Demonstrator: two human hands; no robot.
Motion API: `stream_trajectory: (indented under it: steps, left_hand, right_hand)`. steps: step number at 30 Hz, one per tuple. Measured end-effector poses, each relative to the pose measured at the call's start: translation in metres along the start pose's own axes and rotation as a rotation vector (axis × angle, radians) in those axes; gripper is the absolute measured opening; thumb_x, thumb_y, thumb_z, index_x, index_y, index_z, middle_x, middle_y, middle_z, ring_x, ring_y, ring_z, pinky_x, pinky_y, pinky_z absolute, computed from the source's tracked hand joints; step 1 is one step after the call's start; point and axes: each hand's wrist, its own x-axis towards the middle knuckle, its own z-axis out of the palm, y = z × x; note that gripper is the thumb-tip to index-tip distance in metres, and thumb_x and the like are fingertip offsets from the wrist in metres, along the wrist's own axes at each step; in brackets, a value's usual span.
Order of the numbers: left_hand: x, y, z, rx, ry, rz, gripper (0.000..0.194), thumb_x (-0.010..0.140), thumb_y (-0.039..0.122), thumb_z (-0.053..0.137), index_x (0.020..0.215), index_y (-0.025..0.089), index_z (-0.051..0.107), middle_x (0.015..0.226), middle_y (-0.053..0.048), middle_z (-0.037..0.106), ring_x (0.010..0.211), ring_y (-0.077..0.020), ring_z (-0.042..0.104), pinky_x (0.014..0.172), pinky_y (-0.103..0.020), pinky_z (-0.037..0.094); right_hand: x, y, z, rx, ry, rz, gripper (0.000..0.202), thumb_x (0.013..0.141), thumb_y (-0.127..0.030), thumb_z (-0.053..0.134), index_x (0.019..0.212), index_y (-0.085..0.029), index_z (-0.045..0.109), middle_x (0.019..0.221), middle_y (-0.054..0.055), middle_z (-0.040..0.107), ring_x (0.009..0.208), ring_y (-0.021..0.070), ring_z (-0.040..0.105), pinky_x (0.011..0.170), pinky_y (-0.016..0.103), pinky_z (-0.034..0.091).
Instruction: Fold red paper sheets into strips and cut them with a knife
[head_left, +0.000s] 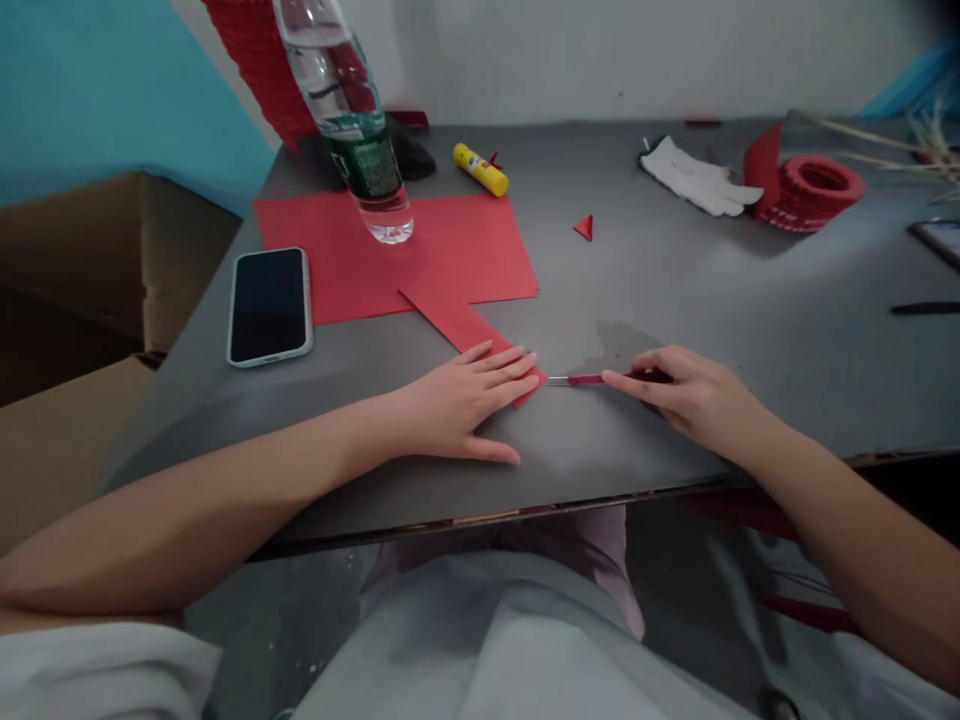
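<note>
My left hand [469, 405] lies flat, fingers stretched out, over the lower end of a folded red paper strip [454, 325]. The strip slants down to a pointed end that shows past my fingertips. From the right, my right hand [686, 390] grips a slim knife-like cutting tool [585, 380] with a maroon body and a narrow metal tip. That tip meets the strip's point or lies right beside it. My fingers cover part of the tool's handle. Behind the strip are red paper sheets [480, 245], partly under its upper end.
A water bottle [364, 150] stands on the sheets, a phone [270, 305] to their left. Farther back are a yellow glue stick [480, 170], a red paper scrap [584, 228], a white glove [697, 178] and a red roll [814, 190]. A cardboard box [82, 255] is left of the table.
</note>
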Motion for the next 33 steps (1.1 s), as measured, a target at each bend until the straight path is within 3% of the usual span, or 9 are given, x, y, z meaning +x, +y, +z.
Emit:
stream_trajectory:
  steps: [10,22,28,33]
  left_hand:
    - [0.001,0.001,0.002,0.002,0.012,-0.024,0.089,0.082,0.071,0.04,0.145,0.011,0.022,0.152,-0.011,0.02,0.142,-0.0235,0.013,0.115,-0.038,0.004]
    - [0.001,-0.001,0.006,0.008,0.038,0.012,0.088,0.082,0.071,0.04,0.146,0.013,0.021,0.152,-0.011,0.02,0.142,-0.0241,0.014,0.114,-0.039,0.005]
    - [0.0,-0.002,0.005,0.005,0.026,0.012,0.087,0.083,0.069,0.04,0.146,0.013,0.02,0.152,-0.012,0.02,0.142,-0.0244,0.013,0.115,-0.04,0.006]
    - [-0.001,-0.003,0.008,0.036,0.059,-0.018,0.094,0.076,0.076,0.042,0.146,0.015,0.024,0.152,-0.02,0.012,0.141,-0.0353,0.009,0.112,-0.048,0.011]
  right_hand:
    - [0.008,0.006,-0.001,0.075,-0.021,-0.031,0.045,0.089,-0.007,0.036,0.123,-0.025,0.059,0.095,0.009,0.056,0.081,0.0191,0.052,0.068,0.031,0.045]
    - [0.008,0.005,0.005,0.079,0.007,-0.03,0.044,0.091,-0.01,0.033,0.122,-0.025,0.06,0.095,0.009,0.057,0.08,0.0187,0.054,0.067,0.031,0.046]
    - [0.01,0.009,0.002,0.119,-0.043,-0.011,0.043,0.092,-0.014,0.031,0.123,-0.027,0.059,0.095,0.009,0.058,0.083,0.0186,0.055,0.068,0.031,0.047]
    - [0.012,0.01,0.004,0.153,-0.029,0.019,0.043,0.093,-0.016,0.03,0.121,-0.029,0.061,0.094,0.009,0.058,0.079,0.0191,0.055,0.068,0.032,0.047]
